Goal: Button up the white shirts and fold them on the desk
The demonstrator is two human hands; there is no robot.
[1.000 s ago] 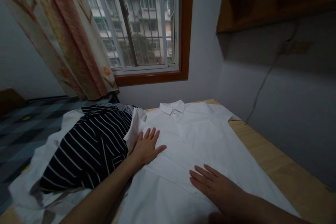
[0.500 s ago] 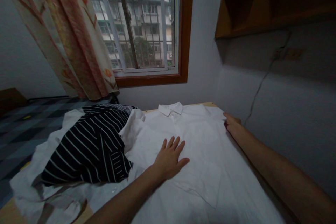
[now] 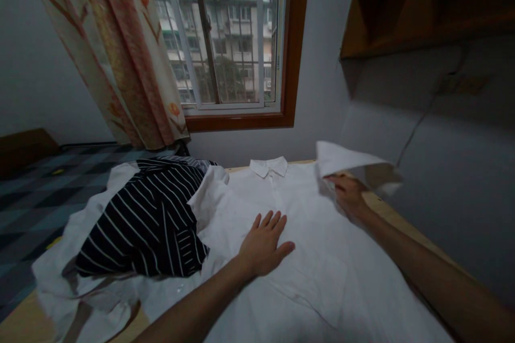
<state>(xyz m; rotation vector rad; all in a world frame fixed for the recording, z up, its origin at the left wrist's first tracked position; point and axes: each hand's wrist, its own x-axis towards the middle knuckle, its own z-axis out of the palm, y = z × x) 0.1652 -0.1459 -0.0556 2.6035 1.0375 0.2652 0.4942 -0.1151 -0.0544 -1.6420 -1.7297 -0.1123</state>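
Note:
A white collared shirt [image 3: 306, 236] lies spread over the table, its collar toward the window. My left hand [image 3: 265, 244] rests flat on the front of the shirt, fingers stretched out. At the upper right, my right hand [image 3: 348, 193] is closed on the shirt's sleeve [image 3: 350, 158], which is raised off the table and slightly blurred. Beside the shirt on the left, a black garment with white stripes [image 3: 145, 225] lies bunched on top of other white cloth [image 3: 52, 273].
The wooden table's edge [image 3: 402, 214] shows at the right, near the wall. A bed with a dark checked cover [image 3: 24, 193] stands at the left. Beyond are a curtain [image 3: 124, 64] and a barred window [image 3: 229, 37]. A wooden shelf [image 3: 386, 27] hangs at the upper right.
My right hand has moved inward from the table's right edge, lifting the sleeve and folding it up. My left hand stays flat on the shirt. The view has shifted slightly.

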